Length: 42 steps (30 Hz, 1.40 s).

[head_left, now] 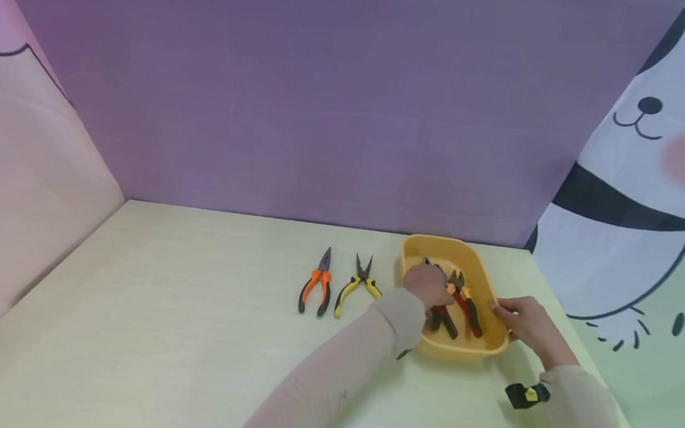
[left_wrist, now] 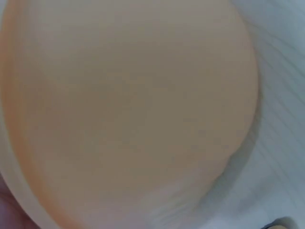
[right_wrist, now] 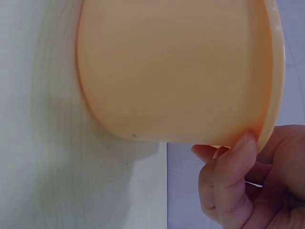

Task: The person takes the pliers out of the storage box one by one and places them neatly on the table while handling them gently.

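Observation:
A yellow plastic basin (head_left: 487, 344) stands at the right of the table, with several pliers lying in it. My left hand (head_left: 426, 286) reaches over the near side of the basin, down among the pliers; its fingers are hidden, so whether it grips one is unclear. Beside it lie red-and-black pliers (head_left: 467, 310), and more dark handles (head_left: 444, 322) show below the hand. My right hand (head_left: 521, 320) pinches the basin's right rim, thumb and fingers on either side, as the right wrist view confirms. The left wrist view shows mostly the basin's outer wall (left_wrist: 143, 105).
Left of the basin lie orange-and-black long-nose pliers (head_left: 317, 283) and yellow-and-black pliers (head_left: 363, 281) with parted jaws, partly behind the left sleeve. A purple backdrop (head_left: 301, 120) rises at the table's (head_left: 184, 296) far edge. A panda-print cloth (head_left: 632, 199) hangs on the right.

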{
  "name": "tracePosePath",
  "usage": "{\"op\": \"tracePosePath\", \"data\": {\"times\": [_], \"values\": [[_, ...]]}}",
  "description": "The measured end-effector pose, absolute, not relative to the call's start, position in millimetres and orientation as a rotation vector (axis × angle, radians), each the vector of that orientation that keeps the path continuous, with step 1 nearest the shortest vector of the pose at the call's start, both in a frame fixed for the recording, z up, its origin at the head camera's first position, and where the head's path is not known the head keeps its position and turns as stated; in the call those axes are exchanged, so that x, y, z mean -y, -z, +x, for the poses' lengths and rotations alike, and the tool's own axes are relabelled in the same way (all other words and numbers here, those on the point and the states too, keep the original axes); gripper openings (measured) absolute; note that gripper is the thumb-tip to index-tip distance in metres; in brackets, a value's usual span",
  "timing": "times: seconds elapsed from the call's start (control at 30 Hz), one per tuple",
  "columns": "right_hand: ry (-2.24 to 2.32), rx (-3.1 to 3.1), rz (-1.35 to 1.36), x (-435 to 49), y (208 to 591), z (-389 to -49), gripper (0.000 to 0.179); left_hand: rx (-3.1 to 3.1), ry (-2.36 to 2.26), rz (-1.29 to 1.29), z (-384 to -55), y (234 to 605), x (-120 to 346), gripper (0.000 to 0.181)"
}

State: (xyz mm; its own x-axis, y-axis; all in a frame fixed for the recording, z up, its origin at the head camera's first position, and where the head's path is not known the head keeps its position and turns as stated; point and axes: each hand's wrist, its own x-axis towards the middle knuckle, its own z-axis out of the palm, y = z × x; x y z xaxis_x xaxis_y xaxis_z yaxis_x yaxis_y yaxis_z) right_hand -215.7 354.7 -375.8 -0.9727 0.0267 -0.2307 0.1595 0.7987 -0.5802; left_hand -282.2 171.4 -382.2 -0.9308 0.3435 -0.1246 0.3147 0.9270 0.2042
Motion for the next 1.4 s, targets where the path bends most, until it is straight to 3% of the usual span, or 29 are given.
{"op": "tracePosePath", "data": {"times": [1.1,1.4], "values": [[0.889,-2.743,0.230,-353,377,-219,0.048,-2.863,-0.549,0.570,-278,372,-159,0.024],[0.903,-2.743,0.221,-353,376,-218,0.047,-2.826,-0.645,0.496,-276,370,-159,0.033]]}}
